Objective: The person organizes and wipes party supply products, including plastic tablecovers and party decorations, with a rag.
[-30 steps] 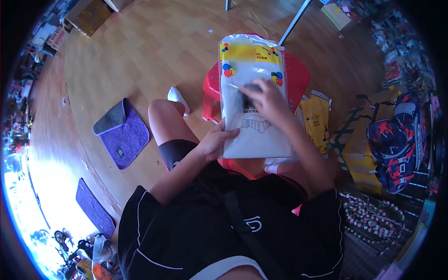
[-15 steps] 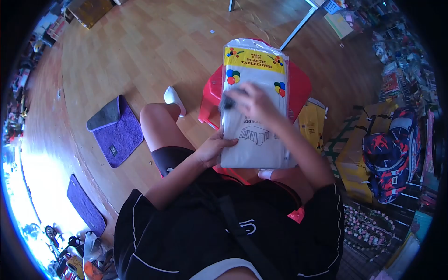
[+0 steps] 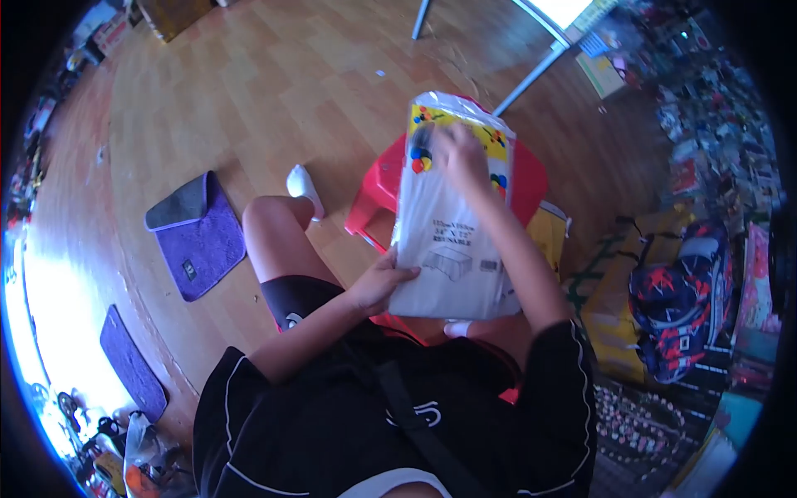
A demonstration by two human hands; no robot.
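A plastic tablecover in a clear packet point(image 3: 448, 216), with a yellow header and printed balloons, rests over a red plastic stool point(image 3: 531, 178) in front of my lap. My left hand point(image 3: 382, 282) grips the packet's lower left edge, thumb on top. Over the yellow header is my right hand point(image 3: 462, 158), its fingers closed on a small dark grey thing point(image 3: 423, 135). Motion blurs that thing, and its kind cannot be made out. It lies against or just above the packet's upper left part.
Purple mats point(image 3: 203, 249) lie on the wooden floor to the left. A yellow packet point(image 3: 548, 232) is right of the stool. Further right are a patterned backpack point(image 3: 677, 299) and crowded goods. Metal legs point(image 3: 531, 79) stand ahead.
My right hand has moved up the packet with the dark thing, from the middle to the header. The left hand keeps its grip on the edge. The camera view has shifted slightly.
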